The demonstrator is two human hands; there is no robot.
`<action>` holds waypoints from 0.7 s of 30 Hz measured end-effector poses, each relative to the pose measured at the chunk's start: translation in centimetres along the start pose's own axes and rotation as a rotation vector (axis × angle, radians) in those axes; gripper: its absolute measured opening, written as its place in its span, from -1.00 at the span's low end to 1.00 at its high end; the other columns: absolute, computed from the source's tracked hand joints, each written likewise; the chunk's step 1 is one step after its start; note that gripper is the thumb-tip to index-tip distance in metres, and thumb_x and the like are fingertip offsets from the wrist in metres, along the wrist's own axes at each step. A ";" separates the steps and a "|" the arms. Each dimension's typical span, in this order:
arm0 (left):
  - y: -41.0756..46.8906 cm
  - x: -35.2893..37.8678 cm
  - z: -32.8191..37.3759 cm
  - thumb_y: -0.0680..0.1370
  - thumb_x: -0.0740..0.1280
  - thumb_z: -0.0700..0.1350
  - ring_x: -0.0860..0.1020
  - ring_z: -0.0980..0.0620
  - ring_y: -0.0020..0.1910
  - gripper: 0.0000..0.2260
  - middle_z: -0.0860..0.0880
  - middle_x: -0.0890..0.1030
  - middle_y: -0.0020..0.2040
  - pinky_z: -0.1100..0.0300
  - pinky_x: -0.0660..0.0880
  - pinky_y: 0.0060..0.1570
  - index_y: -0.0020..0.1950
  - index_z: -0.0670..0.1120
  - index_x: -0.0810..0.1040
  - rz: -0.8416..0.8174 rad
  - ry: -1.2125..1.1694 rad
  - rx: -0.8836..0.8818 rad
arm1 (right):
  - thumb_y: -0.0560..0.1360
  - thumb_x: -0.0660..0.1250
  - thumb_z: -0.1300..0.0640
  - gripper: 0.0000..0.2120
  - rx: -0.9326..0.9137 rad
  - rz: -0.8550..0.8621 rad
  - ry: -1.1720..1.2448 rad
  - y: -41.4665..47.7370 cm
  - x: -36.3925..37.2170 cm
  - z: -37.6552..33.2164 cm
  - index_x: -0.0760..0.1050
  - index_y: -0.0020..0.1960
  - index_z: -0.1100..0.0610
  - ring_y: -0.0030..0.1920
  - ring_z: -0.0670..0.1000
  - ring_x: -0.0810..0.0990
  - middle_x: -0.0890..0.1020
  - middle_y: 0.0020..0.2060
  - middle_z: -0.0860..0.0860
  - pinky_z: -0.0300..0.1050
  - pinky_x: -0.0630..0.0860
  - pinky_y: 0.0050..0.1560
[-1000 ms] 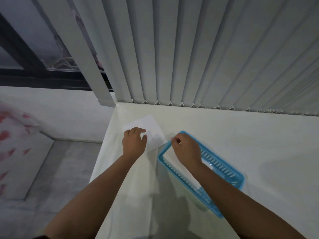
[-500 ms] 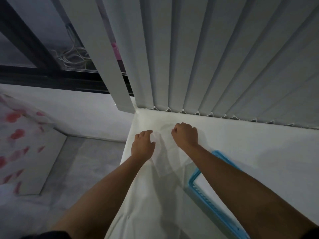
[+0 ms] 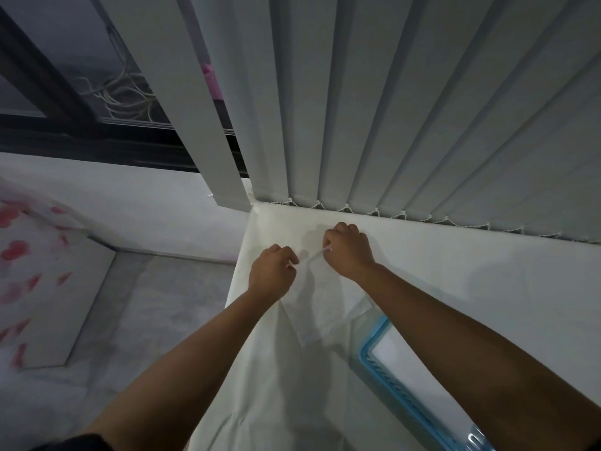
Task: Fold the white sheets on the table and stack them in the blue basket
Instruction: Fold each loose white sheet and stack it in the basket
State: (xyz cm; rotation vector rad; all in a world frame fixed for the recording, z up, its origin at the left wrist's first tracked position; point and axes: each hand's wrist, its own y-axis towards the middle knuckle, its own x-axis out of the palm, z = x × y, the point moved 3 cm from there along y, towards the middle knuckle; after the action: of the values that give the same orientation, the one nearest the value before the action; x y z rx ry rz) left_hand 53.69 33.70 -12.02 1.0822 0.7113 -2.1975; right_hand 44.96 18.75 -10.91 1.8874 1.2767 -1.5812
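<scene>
A white sheet (image 3: 322,307) lies near the far left corner of the white table (image 3: 471,288). Its far edge is lifted off the surface. My left hand (image 3: 271,276) pinches that edge at the left corner and my right hand (image 3: 349,250) pinches it at the right corner. The near end of the sheet still rests on the table, close to the blue basket (image 3: 374,349). The basket sits at the lower right, partly hidden under my right forearm, with something white lying flat inside it.
Grey vertical blinds (image 3: 390,109) hang along the table's far edge, just beyond my hands. The table's left edge (image 3: 239,275) drops to a grey floor (image 3: 146,304). A white cloth with red marks (image 3: 29,271) lies at far left.
My right hand left the basket and came to the sheet's far edge. Both hands have closed on that edge and raised it. The view has shifted toward the table's corner.
</scene>
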 end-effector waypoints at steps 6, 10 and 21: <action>-2.7 -1.1 0.8 0.49 0.28 -0.22 0.51 0.02 -0.16 -0.92 0.04 0.56 -0.15 0.31 0.34 -0.25 -0.07 -0.10 0.54 -0.083 -0.231 0.044 | 0.48 0.23 0.14 -0.87 -0.085 -0.050 0.036 -3.9 -2.0 0.2 0.51 0.00 0.07 -0.03 0.06 0.50 0.60 -0.14 0.00 -0.04 0.30 0.16; -5.2 -0.6 1.6 0.55 0.24 0.02 0.60 0.08 -0.17 -0.86 0.05 0.64 -0.12 0.16 0.50 -0.12 -0.05 -0.01 0.52 -0.224 -0.489 -0.080 | 0.51 0.16 0.17 -0.81 -0.129 -0.100 -0.036 -6.4 -2.4 1.4 0.51 0.02 0.03 0.02 0.02 0.49 0.55 -0.18 -0.03 -0.01 0.16 0.39; -6.0 2.4 1.3 0.55 0.26 -0.04 0.55 -0.02 0.08 -0.78 -0.02 0.60 0.09 0.09 0.54 0.06 0.16 -0.02 0.55 -0.110 -0.043 -0.147 | 0.49 0.12 0.27 -0.54 -0.119 -0.280 -0.232 -9.0 -0.6 1.7 0.51 0.28 -0.07 0.37 0.02 0.32 0.56 0.25 0.02 0.12 -0.13 0.51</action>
State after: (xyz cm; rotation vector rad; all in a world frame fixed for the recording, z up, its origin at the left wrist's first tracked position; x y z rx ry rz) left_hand 47.62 36.29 -12.07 0.9394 0.9175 -2.2135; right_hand 36.74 21.94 -8.54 1.4541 1.5405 -1.7569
